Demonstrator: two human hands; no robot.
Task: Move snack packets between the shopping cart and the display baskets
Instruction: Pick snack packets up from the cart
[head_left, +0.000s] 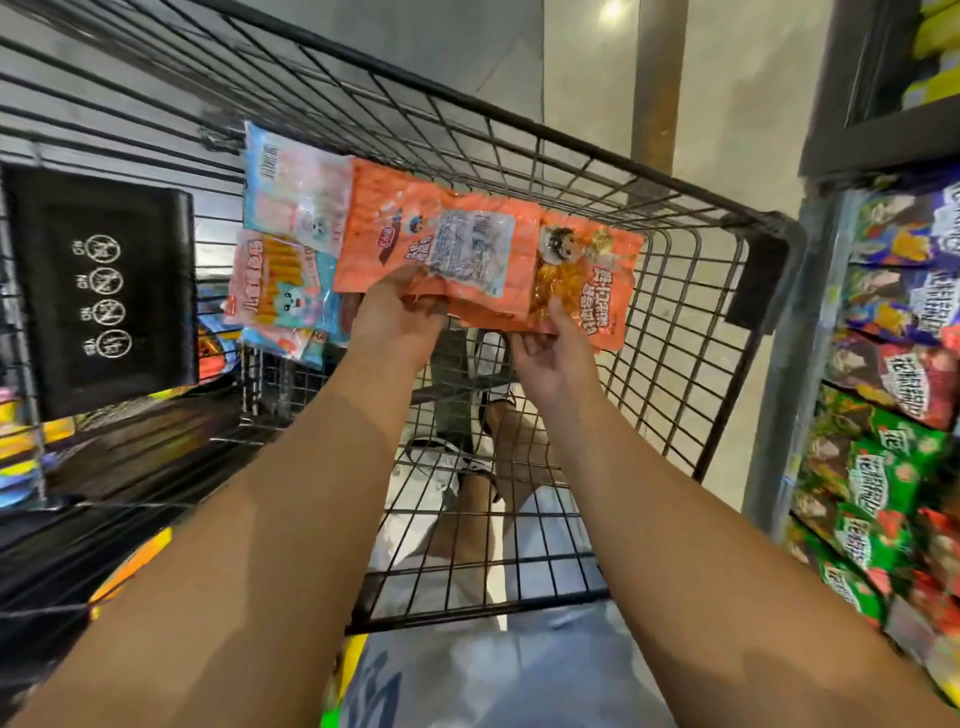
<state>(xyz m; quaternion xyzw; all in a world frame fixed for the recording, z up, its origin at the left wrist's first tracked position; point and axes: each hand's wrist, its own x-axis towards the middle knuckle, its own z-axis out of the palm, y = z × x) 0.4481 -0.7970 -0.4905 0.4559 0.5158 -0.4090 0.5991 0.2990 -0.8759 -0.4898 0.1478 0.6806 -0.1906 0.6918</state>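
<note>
Two bare hands hold a fan of snack packets above the black wire shopping cart (597, 171). The left hand (397, 322) has its fingers curled under the near edge of two orange packets (395, 234), one face up, the other showing a white printed label. The right hand (553, 353) pinches the lower edge of a third orange packet (597, 270), which has a clear window of golden snacks. Two pale blue-and-pink packets (291, 208) overlap at the left of the fan, touching the orange ones; which hand bears them I cannot tell. That makes five glossy, flat, rectangular plastic packets, all clear of the cart's mesh floor. The cart's rim runs diagonally from top left to a black plastic corner guard (756, 280) at the right, and the basket below the hands is open grid with floor visible through it. A black child-seat flap (104, 291) with four round white symbols hangs at the left. Just beyond the right rim, a display basket (810, 364) holds stacked green, red and purple crinkled packets (883, 467).
</note>
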